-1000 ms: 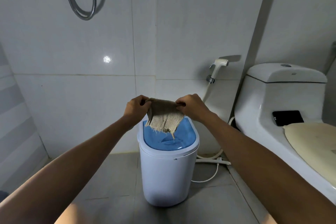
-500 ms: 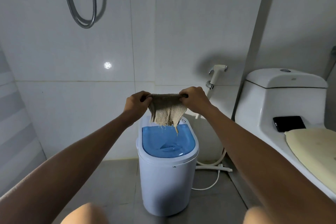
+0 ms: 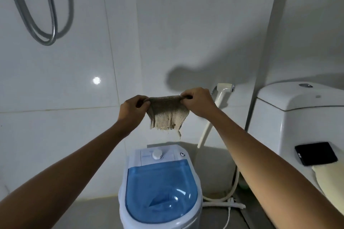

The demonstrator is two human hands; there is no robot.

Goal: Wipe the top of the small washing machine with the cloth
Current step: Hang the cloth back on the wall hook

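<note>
The left hand (image 3: 132, 110) and the right hand (image 3: 198, 102) are each pinching a top corner of the cloth (image 3: 168, 113), so both grips are clamped on it. The cloth is hanging flat and open in the air between them, with a frayed bottom edge and one loose thread dangling. Holding it this way is probably spreading it out, ready to lay down flat for wiping.

The small washing machine (image 3: 160, 189) is standing on the floor, right under the cloth but well apart from it — nothing is touching its top yet. Its top has a see-through blue lid (image 3: 161, 189) at the near side and a white knob (image 3: 157, 154) at the far edge. The knob is sticking up, so the cloth will likely need to go around it.

A toilet (image 3: 297, 117) is standing to the right, with a black phone (image 3: 315, 153) lying on it. A spray hose (image 3: 221, 96) is hanging on the wall just behind the right hand, and a shower hose (image 3: 46, 15) is looping at the top left. Nothing is standing between the cloth and the machine's top — the way down looks open.
</note>
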